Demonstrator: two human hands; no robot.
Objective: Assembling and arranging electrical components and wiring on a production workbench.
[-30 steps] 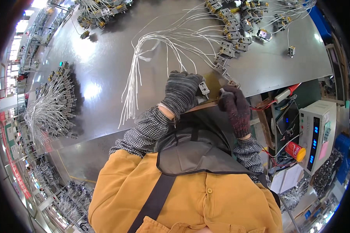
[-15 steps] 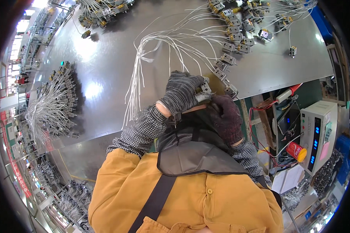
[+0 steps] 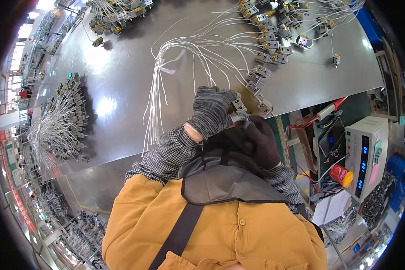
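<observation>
My left hand (image 3: 213, 111), in a grey striped knit glove, is closed near the table's front edge. Between its forefinger and thumb sits a small boxy metal part (image 3: 239, 104). My right hand (image 3: 262, 141), in a dark maroon glove, is close beside it with curled fingers. Its fingertips are near the left thumb; whatever they hold is hidden. Just beyond the hands a row of similar metal parts (image 3: 255, 81) runs up the table, with thin white wires leading off to the left. Those wires gather in a tied bundle (image 3: 159, 67) whose loose ends hang toward me.
The metal table (image 3: 130, 85) bears a wired cluster at left (image 3: 67, 121) and another at far left (image 3: 119, 18). More parts (image 3: 288, 20) crowd the far right. Off the right edge stand a white meter box (image 3: 369, 153), red leads (image 3: 289, 135) and a red container with yellow lid (image 3: 341, 175).
The view has shifted slightly. My left hand and the metal part sit a little lower in the picture; my right hand has turned slightly, its fingers still near the left thumb.
</observation>
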